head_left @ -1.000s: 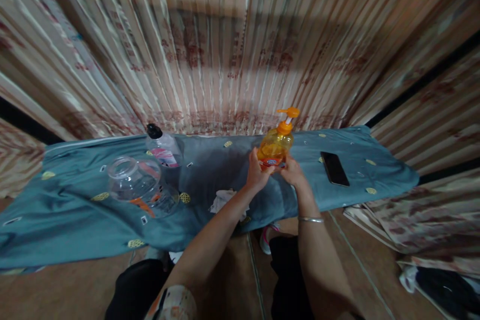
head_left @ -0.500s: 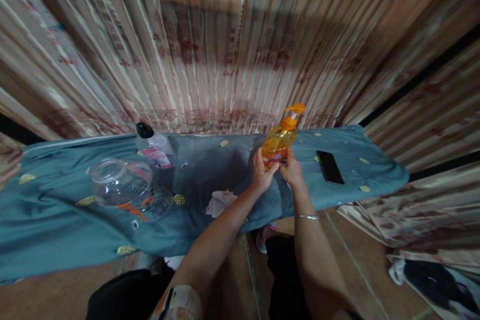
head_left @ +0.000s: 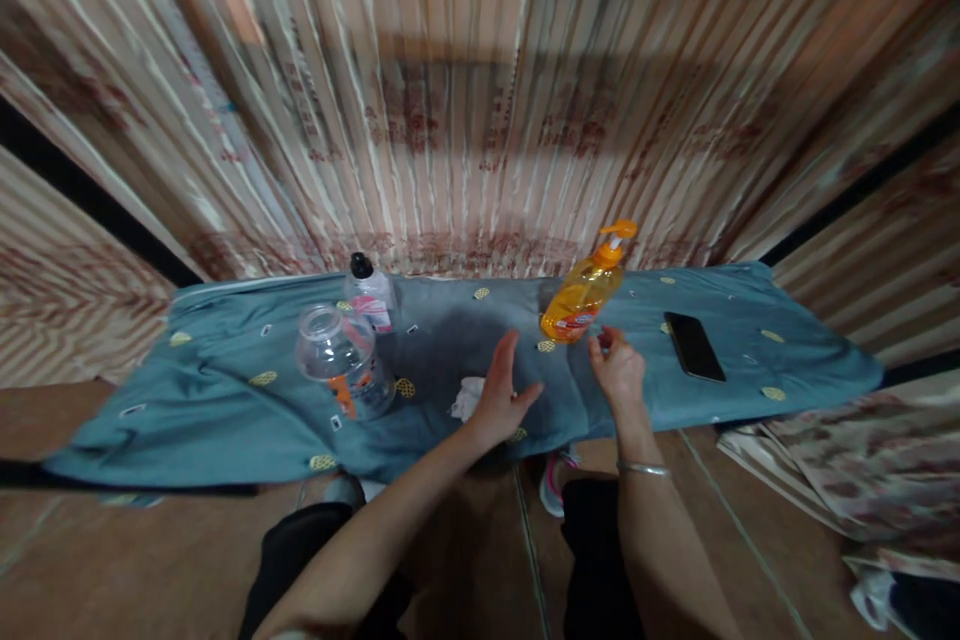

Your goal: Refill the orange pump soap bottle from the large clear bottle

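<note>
An orange pump bottle (head_left: 581, 298) of yellow liquid stands on the blue-green cloth, its pump head up. My left hand (head_left: 498, 398) is open, thumb and fingers spread, left of the bottle and clear of it. Under its fingers lies a crumpled white cloth or tissue (head_left: 466, 400), partly covered. My right hand (head_left: 621, 370), with a bangle on its wrist, hovers just right of the bottle's base. Its fingers are loosely bent and apart, and nothing shows in them.
A clear plastic jar (head_left: 337, 360) with an orange label stands on the left, before a black-capped bottle (head_left: 373, 300) with a pink label. A black phone (head_left: 694, 346) lies on the right. The cloth-covered surface (head_left: 225, 390) runs along a striped curtain (head_left: 450, 120).
Both hands have let go of the pump bottle, which now stands by itself. My left hand has drawn back to the left, my right hand slightly rightward. The view has shifted left.
</note>
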The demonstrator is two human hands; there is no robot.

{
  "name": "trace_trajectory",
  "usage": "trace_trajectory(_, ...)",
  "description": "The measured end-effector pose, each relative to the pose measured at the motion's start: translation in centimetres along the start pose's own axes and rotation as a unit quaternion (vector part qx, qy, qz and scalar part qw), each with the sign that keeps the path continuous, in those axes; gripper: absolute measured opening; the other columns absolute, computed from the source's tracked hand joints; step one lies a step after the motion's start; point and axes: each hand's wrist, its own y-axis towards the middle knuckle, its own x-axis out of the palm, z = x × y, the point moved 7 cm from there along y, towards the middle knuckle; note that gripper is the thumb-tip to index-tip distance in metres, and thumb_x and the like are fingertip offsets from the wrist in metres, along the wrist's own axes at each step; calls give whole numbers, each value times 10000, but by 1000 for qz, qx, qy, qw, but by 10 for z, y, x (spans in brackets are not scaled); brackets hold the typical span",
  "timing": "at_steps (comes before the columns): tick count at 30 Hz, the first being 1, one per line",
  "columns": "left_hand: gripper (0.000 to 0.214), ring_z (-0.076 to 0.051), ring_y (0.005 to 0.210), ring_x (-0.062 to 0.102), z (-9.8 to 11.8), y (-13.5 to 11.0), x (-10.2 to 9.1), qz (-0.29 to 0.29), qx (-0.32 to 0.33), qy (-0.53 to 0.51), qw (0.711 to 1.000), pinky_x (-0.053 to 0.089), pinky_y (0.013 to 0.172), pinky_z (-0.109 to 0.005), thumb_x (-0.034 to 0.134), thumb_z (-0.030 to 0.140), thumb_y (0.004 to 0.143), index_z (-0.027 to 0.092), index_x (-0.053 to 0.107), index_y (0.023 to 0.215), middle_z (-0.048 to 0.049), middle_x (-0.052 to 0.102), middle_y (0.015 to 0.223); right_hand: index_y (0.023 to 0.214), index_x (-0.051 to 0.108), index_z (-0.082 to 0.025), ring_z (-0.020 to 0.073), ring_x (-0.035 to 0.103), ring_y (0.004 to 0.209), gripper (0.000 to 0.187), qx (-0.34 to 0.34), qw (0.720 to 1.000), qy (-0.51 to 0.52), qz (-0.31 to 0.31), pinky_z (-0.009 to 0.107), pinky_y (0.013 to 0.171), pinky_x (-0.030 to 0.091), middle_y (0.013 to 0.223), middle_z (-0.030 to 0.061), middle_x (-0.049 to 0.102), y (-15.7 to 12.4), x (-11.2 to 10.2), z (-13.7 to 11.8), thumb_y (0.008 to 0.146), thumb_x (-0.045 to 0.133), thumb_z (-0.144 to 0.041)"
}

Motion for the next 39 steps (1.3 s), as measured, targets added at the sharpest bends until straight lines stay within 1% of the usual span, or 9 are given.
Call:
trace_trajectory(4,883,-447,1822,536,7,-53,-55,17,10,34,999,422,1489,-732,898,323,972,230,575,1788,-270,554,1926,1282,836,-170,446,850,1083,545,-36,998,17,39,601,1080,694,1080,285,886,-16,-16,-33,1139,585,-632)
trace_trajectory(7,824,-431,1805,561,3,-79,-80,32,12,58,998,455,1481,-712,875,347,1024,253,591,1792,-236,598,1900,1315,837,-184,397,886,1072,451,-70,995,63,-6,555,1094,707,1199,237,926,-25,-3,-88,1134,621,-537)
trace_trajectory(10,711,-434,1739,634,-2,-92,-90,25,18,69,997,513,1443,-716,844,363,1064,244,646,1737,-237,661,1831,1468,813,-226,355,917,1140,442,-150,970,137,-132,553,1149,719,1315,162,945,-36,40,-166,1089,755,-446)
trace_trajectory(15,600,-409,1553,779,-5,-97,-97,14,26,81,996,609,1363,-697,818,275,1044,241,710,1633,-213,783,1650,1767,662,-263,433,769,1599,1000,-231,909,211,-276,643,1372,599,1665,193,823,-37,121,-283,890,1085,-493)
trace_trajectory(18,603,-414,1547,784,-6,-102,-100,11,29,90,995,632,1341,-703,810,247,1030,254,715,1625,-209,794,1644,1831,589,-224,481,633,1747,1196,-255,883,211,-333,668,1470,484,1796,226,719,-34,161,-329,822,1148,-540)
trace_trajectory(21,623,-426,1588,760,-7,-107,-102,8,36,100,994,633,1340,-715,799,275,1048,253,699,1663,-222,768,1692,1786,626,-206,458,692,1682,1138,-268,870,200,-363,638,1458,498,1708,209,780,-37,187,-355,822,1161,-489)
trace_trajectory(26,699,-435,1677,693,-11,-105,-106,15,49,123,991,554,1410,-737,782,288,1063,249,654,1750,-246,713,1771,1518,775,-181,366,862,1285,727,-223,895,171,-346,511,1198,664,1325,126,916,-38,183,-347,913,1096,-424)
trace_trajectory(33,971,-529,1906,355,0,-94,-106,70,131,234,961,319,1490,-837,846,391,1061,225,420,1918,-318,432,1989,1336,817,-187,315,847,980,618,-147,963,136,-177,378,888,630,1102,100,904,-37,67,-258,885,1030,-551)
trace_trajectory(39,1382,-566,1890,371,7,-85,-103,108,110,244,957,317,1486,-823,1052,518,898,233,231,1972,-367,393,1990,1226,823,-254,294,815,816,553,-114,969,154,-156,372,771,625,929,35,871,-100,-1,-201,867,974,-647)
